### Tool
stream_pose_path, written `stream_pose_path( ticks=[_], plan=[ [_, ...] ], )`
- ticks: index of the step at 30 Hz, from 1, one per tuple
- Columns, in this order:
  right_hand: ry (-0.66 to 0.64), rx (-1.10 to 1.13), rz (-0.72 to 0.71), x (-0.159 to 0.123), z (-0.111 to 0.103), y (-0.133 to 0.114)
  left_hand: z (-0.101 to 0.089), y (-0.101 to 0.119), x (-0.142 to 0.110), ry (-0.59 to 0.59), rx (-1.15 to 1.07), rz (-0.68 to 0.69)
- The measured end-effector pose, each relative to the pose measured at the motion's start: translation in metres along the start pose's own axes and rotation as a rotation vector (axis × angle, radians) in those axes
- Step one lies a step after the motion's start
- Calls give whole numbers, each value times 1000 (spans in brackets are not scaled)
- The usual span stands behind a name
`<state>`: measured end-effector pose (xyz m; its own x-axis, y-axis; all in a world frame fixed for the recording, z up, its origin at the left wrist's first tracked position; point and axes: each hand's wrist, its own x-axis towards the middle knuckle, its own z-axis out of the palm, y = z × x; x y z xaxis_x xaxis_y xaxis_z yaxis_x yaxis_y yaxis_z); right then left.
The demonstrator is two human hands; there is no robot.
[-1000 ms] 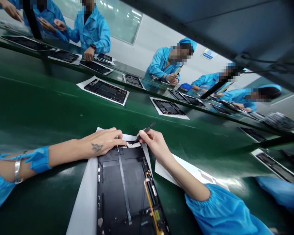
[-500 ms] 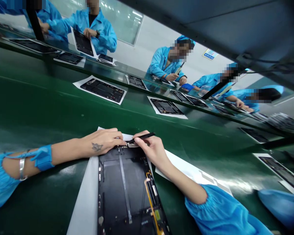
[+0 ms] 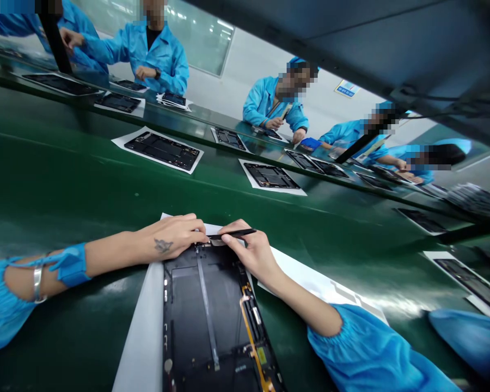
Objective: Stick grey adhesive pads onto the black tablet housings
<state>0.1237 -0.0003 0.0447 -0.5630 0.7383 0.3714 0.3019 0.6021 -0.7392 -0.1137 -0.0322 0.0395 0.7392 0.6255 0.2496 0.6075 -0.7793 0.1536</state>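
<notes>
A black tablet housing (image 3: 191, 316) lies on white paper (image 3: 136, 343) in front of me, with a grey strip (image 3: 206, 310) down its middle and an orange flex cable (image 3: 249, 326) along the right. My left hand (image 3: 175, 237) rests over its far left corner, fingers closed at the far edge; what they pinch is too small to make out. Held like a pen in my right hand (image 3: 255, 253) is a slim black tool that looks like tweezers (image 3: 239, 233). The tool's tip points left at the far edge, close to my left fingertips.
More housings on paper, such as one at left (image 3: 161, 149) and one at centre (image 3: 273, 177), lie on the green surface (image 3: 65, 179). Co-workers in blue sit across the bench. A white sheet (image 3: 306, 277) lies under my right forearm. A dark overhead shelf (image 3: 371, 38) spans the upper right.
The black tool has tilted flatter in my right hand; my left hand is nearly still. Across the bench, a co-worker has set down the housing they held up. Neighbouring housings appear shifted slightly left.
</notes>
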Motion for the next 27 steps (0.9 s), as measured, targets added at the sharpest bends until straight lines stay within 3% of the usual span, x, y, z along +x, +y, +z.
stream_pose_path(
  ticks=[4, 7, 9, 12, 18, 27],
  plan=[
    [4, 69, 104, 0, -8, 1, 6, 1, 5, 43, 20, 47],
    [175, 181, 277, -1, -16, 7, 12, -1, 5, 99, 34, 69],
    [260, 273, 382, -2, -20, 13, 12, -1, 4, 85, 36, 78],
    [280, 364, 483, -3, -23, 19, 7, 2, 3, 27, 49, 71],
    [246, 364, 521, -2, -22, 20, 3, 2, 4, -9, 51, 57],
    [209, 274, 441, -4, -21, 25, 3, 2, 4, -24, 69, 51]
  ],
)
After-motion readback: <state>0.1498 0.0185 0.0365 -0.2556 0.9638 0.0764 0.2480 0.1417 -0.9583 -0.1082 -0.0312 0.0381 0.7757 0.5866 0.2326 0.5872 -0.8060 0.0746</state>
